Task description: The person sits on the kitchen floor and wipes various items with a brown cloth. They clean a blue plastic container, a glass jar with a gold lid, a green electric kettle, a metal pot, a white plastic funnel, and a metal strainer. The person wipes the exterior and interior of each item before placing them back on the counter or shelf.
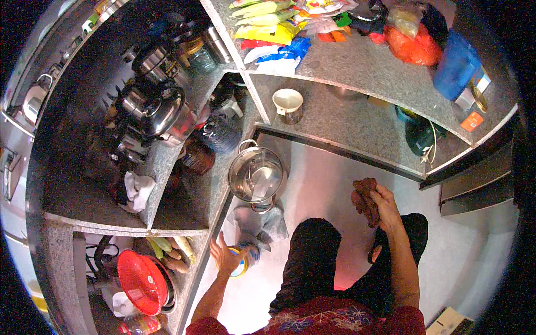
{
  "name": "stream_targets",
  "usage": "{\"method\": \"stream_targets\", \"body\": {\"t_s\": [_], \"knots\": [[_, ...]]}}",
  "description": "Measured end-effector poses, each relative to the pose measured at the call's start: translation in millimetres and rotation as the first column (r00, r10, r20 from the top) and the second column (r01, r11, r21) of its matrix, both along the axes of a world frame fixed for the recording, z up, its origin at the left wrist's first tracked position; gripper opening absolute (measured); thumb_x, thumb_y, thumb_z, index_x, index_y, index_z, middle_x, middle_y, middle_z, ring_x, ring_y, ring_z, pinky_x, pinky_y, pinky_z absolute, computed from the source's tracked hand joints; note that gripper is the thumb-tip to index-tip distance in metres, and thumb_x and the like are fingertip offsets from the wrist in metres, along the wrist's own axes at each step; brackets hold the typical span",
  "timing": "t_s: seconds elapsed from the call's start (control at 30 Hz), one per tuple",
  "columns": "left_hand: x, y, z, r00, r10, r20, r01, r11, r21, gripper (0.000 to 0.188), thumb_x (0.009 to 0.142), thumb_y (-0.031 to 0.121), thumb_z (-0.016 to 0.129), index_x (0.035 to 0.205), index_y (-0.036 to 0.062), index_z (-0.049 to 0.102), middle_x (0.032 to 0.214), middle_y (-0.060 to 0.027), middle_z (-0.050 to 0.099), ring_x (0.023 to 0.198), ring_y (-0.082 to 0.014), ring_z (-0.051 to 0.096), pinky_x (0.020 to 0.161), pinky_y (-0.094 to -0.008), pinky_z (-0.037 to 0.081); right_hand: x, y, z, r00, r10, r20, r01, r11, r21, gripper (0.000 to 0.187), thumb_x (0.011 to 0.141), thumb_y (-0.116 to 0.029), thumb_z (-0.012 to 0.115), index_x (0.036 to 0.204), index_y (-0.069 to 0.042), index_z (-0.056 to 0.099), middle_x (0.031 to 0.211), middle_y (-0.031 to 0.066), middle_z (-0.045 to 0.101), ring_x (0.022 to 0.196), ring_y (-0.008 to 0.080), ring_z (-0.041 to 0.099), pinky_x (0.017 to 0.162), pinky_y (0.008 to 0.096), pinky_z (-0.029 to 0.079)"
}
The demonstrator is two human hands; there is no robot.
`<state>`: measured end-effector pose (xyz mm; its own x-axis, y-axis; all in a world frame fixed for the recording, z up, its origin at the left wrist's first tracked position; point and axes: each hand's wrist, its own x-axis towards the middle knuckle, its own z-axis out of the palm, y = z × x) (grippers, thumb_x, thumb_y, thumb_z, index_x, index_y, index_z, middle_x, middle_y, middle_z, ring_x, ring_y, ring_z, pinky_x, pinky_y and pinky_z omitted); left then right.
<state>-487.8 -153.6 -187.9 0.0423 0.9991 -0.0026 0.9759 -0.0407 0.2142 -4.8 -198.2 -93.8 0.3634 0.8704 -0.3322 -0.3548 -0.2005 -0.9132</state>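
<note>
My right hand (pixel 385 205) is closed around a crumpled reddish-brown cloth (pixel 365 202), held above the floor near my right knee. On the left, my left hand (pixel 225 257) has its fingers spread. Its thumb side overlaps a round blue container with a yellow rim (pixel 240 269); whether they touch I cannot tell. Just ahead stands a shiny steel pot (pixel 241 177) with two loop handles, and something metallic shows inside it. A grey cloth (pixel 272 224) lies crumpled on the floor, between the pot and the blue container.
Stone shelves on the left hold steel cookware (pixel 167 114), a white cloth (pixel 138 191) and a red plastic basket (pixel 139 282). Ahead, a low shelf bears a cream cup-like vessel (pixel 288 100). Above it lie colourful packets (pixel 271 32), an orange-red bag (pixel 412 44) and a blue container (pixel 455 66).
</note>
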Motion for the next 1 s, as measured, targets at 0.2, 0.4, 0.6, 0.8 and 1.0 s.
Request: {"method": "stream_targets", "body": {"t_s": [0.2, 0.4, 0.6, 0.8, 1.0], "knots": [[52.9, 87.2, -75.9, -0.047, 0.810, 0.584, 0.042, 0.586, -0.809, 0.061, 0.070, 0.024, 0.074, 0.121, 0.0070, 0.046, 0.126, -0.0141, 0.048, 0.111, -0.0329, 0.049, 0.082, -0.0479, 0.045, -9.2, 3.8, 31.2, 0.999, 0.040, 0.014, -0.039, 0.997, -0.064, 0.023, 0.090, -0.010, 0.048, 0.109, -0.004, 0.059, 0.095, 0.0045, 0.063, 0.082, 0.0155, 0.060, 0.074, 0.0293, 0.050], [60.8, 115.8, -165.6, 0.154, 0.299, 0.942, 0.389, 0.857, -0.336, 0.028, 0.074, -0.003, 0.062, 0.101, 0.0036, 0.058, 0.101, -0.0098, 0.062, 0.088, -0.0232, 0.060, 0.076, -0.0347, 0.051, 4.7, -7.6, 1.1, 0.993, -0.062, 0.103, 0.070, 0.994, -0.086, 0.025, 0.089, -0.009, 0.048, 0.112, -0.004, 0.058, 0.100, 0.0040, 0.062, 0.091, 0.0152, 0.056, 0.082, 0.0286, 0.045], [95.2, 133.4, -141.8, -0.250, 0.581, 0.775, 0.183, 0.814, -0.551, 0.041, 0.067, -0.012, 0.059, 0.106, 0.0017, 0.056, 0.103, -0.0080, 0.063, 0.091, -0.0225, 0.060, 0.081, -0.0362, 0.050, 12.1, -26.9, 17.3, 0.988, -0.046, 0.148, 0.046, 0.999, 0.003, 0.025, 0.090, -0.012, 0.049, 0.111, -0.004, 0.058, 0.099, 0.0044, 0.063, 0.090, 0.0148, 0.057, 0.082, 0.0280, 0.046], [97.8, 131.7, -129.7, -0.347, 0.529, 0.774, 0.296, 0.845, -0.444, 0.048, 0.073, -0.011, 0.056, 0.119, 0.0021, 0.048, 0.110, -0.0109, 0.059, 0.094, -0.0258, 0.061, 0.086, -0.0389, 0.052, 10.4, -41.3, 60.5, 0.988, -0.028, 0.149, 0.034, 0.999, -0.042, 0.028, 0.092, -0.014, 0.046, 0.114, 0.000, 0.055, 0.109, 0.0085, 0.060, 0.092, 0.0178, 0.059, 0.083, 0.0293, 0.047], [128.8, 115.9, -44.7, -0.300, 0.625, 0.721, 0.519, 0.741, -0.427, 0.053, 0.071, -0.012, 0.051, 0.121, 0.0011, 0.046, 0.111, -0.0154, 0.058, 0.091, -0.0259, 0.063, 0.073, -0.0339, 0.058, 16.4, -63.3, 57.7, 0.998, -0.057, 0.023, 0.056, 0.998, 0.032, 0.027, 0.093, -0.012, 0.043, 0.114, 0.000, 0.054, 0.110, 0.0085, 0.059, 0.094, 0.0183, 0.059, 0.084, 0.0294, 0.047]]}}
